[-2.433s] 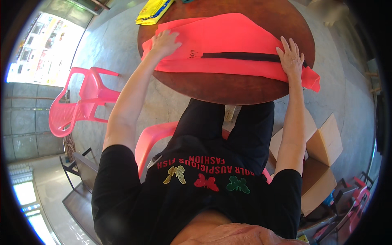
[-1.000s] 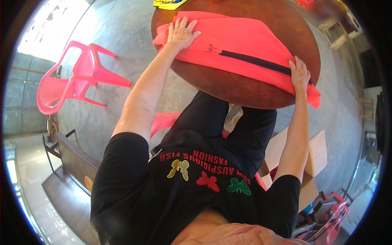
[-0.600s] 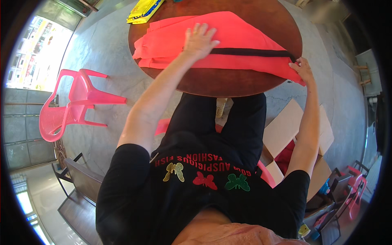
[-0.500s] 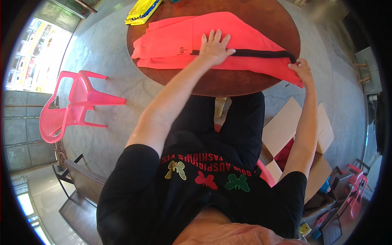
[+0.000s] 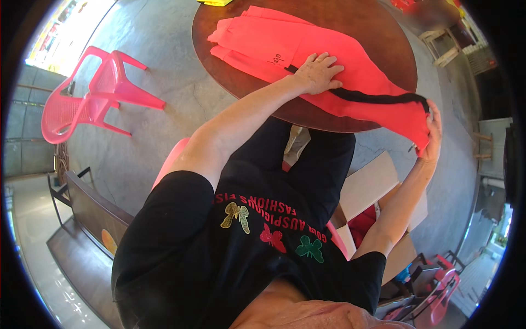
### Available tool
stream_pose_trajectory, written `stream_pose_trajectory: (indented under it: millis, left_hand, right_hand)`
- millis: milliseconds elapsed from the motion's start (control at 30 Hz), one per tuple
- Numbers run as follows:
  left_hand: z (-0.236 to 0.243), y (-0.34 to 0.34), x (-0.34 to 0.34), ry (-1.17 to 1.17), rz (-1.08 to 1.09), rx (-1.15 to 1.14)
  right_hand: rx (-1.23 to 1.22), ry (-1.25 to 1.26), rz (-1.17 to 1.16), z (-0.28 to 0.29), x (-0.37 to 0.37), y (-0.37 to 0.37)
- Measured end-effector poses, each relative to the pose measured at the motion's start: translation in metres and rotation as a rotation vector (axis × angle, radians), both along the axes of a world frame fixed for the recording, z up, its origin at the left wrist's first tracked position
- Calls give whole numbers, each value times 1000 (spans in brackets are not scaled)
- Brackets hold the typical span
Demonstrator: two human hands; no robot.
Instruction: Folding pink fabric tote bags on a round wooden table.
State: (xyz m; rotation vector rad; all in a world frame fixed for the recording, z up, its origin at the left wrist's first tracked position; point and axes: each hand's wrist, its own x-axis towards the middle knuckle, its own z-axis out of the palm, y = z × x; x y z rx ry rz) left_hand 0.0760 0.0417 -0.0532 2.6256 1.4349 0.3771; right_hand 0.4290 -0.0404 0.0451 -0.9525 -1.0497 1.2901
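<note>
A coral-red garment [image 5: 350,60] with a black stripe along its length lies folded long across the round brown table [image 5: 241,90]. My left hand [image 5: 319,74] rests flat on it, fingers slightly spread, over the start of the stripe. The garment's right end is gripped in my right hand [image 5: 433,134], which holds it out past the table's rim. A small dark metallic piece dangles from that end. What my right fingertips do behind the fabric is partly hidden.
A bit of yellow cloth [image 5: 215,2] sits at the table's far edge. Below my right forearm stands an open cardboard box [image 5: 370,183] with dark red cloth [image 5: 361,225] inside. At the left is a pink plastic chair [image 5: 101,90], and nearer, a dark wooden bench [image 5: 87,274].
My right hand has lifted the garment's right end and drawn it outward. The garment now slants down to the right in view, and my left hand stays on it. The whole view has shifted.
</note>
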Motion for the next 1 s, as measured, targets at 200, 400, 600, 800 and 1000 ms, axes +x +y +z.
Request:
stream_pose_trajectory:
  millis: [200,400,600,800,1000]
  left_hand:
    - [10,-22,-47,-25,16,152]
    - [-3,-46,-71,99,41,186]
    - [-27,-47,-75,-155,60,254]
    - [-15,-47,-75,-203,36,232]
    - [-24,-42,-82,-290,-6,259]
  right_hand:
    - [254,-388,105,74,-93,73]
    - [384,-381,470,85,-254,168]
    - [-59,-325,642,3,-399,181]
    - [271,-791,328,-21,-357,196]
    - [793,-1479,80,-101,-263,196]
